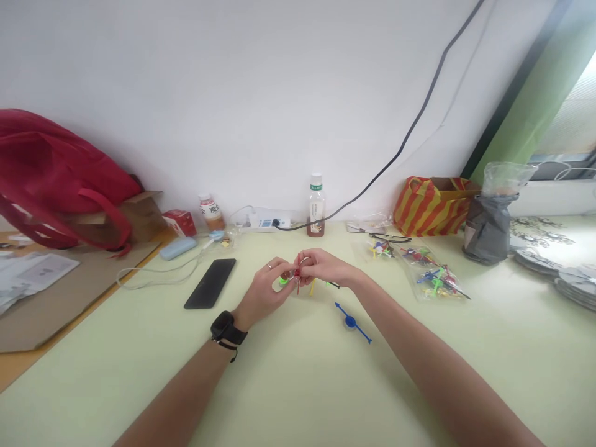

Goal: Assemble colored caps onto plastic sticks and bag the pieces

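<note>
Over the middle of the table, my left hand [272, 285] and my right hand [319, 267] meet at the fingertips. Both pinch a small red plastic arrow spinner [298, 285], mostly covered by the fingers. Near my right forearm lies a blue arrow spinner [351, 322] with a round centre. A bright green piece [282, 281] shows by the left fingers, and a yellow piece [312, 287] shows below the right hand. A dark tip sticks out by the right wrist; its kind cannot be made out.
A black phone [210, 284] lies to the left. Behind stand a drink bottle [316, 208], a power strip [265, 221] and another bottle [212, 213]. At right are bags of coloured plastic pieces [435, 276], a striped bag [431, 208] and a grey bag [487, 230].
</note>
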Demonstrator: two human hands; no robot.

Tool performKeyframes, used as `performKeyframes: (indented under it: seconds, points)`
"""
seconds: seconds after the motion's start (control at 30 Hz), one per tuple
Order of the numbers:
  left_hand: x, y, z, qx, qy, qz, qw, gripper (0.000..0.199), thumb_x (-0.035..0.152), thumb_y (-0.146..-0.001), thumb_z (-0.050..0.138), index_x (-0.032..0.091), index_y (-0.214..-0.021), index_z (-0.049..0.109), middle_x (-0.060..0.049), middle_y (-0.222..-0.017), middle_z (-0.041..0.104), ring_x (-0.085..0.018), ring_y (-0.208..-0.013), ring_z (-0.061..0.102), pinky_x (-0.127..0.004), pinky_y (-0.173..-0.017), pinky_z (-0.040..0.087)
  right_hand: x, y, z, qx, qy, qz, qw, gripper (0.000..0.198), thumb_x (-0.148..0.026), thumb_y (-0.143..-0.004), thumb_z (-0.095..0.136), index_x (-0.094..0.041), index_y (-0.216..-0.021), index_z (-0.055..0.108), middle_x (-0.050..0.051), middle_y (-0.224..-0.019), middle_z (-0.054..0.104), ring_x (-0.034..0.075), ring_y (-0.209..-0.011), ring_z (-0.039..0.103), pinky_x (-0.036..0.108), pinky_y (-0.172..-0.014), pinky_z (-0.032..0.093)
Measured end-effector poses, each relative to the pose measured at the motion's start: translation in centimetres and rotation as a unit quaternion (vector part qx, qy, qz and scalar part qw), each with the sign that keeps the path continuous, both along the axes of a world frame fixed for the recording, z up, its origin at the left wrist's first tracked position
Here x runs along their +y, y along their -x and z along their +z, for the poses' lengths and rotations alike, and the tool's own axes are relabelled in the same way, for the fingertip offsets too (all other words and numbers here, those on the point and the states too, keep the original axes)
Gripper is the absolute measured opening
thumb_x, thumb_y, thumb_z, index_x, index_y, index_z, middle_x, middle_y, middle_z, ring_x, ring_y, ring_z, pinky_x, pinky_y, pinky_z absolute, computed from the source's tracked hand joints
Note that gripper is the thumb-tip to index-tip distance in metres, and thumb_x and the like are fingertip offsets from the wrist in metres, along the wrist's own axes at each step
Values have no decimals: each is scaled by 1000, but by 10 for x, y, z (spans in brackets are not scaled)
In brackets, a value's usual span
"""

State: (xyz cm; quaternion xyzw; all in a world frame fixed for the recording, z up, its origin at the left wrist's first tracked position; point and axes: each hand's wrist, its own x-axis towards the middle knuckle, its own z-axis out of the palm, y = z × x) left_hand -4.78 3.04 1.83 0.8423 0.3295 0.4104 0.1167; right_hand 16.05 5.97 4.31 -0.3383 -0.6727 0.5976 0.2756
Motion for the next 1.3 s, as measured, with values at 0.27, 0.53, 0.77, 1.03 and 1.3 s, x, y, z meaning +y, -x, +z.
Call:
performKeyframes:
  seconds: [0.27, 0.53, 0.77, 1.03, 1.3]
  points:
    - [-1, 4, -4, 5, 142, -45, 989, 16, 14, -82, 67, 22, -94, 71, -2, -87, 74, -15, -71, 69, -28, -71, 59, 4, 0, -9, -256, -159, -143, 943, 8, -24, -90, 51, -22, -98, 53, 3, -92, 66, 17, -79, 58, 27, -66, 42]
    - [11, 25, 2, 119, 202, -35, 971, 16, 21, -83, 64, 22, -88, 80, -4, -84, 75, -15, -65, 67, -25, -61, 53, 7, -35, 7, -421, -176, -134, 880, 30, -36, -88, 65, -19, -113, 61, 17, -118, 69, 30, -102, 65, 33, -75, 45]
    - [14, 34, 11, 180, 88, 67, 977, 17, 24, -85, 63, 23, -93, 78, -2, -87, 70, -13, -62, 57, -27, -64, 46, -13, -41, 39, -552, 30, 170, 816, 46, -53, -55, 91, -14, -66, 70, 11, -80, 76, 23, -76, 68, 31, -67, 51]
    - [15, 36, 7, 206, 116, 59, 970, 31, 51, -84, 72, 24, -98, 76, -1, -90, 74, -15, -64, 58, -29, -68, 45, -12, -30, 22, -534, 64, 247, 806, 32, -29, -54, 92, -14, -66, 67, 4, -65, 72, 20, -68, 70, 28, -66, 54]
    - [9, 21, 7, 103, 52, 59, 992, 24, 44, -96, 63, 22, -101, 72, -1, -85, 72, -14, -67, 58, -28, -66, 45, -8, -34, 24, -326, -133, 118, 928, 21, -10, -72, 66, -18, -91, 66, 2, -84, 73, 15, -74, 67, 21, -56, 44]
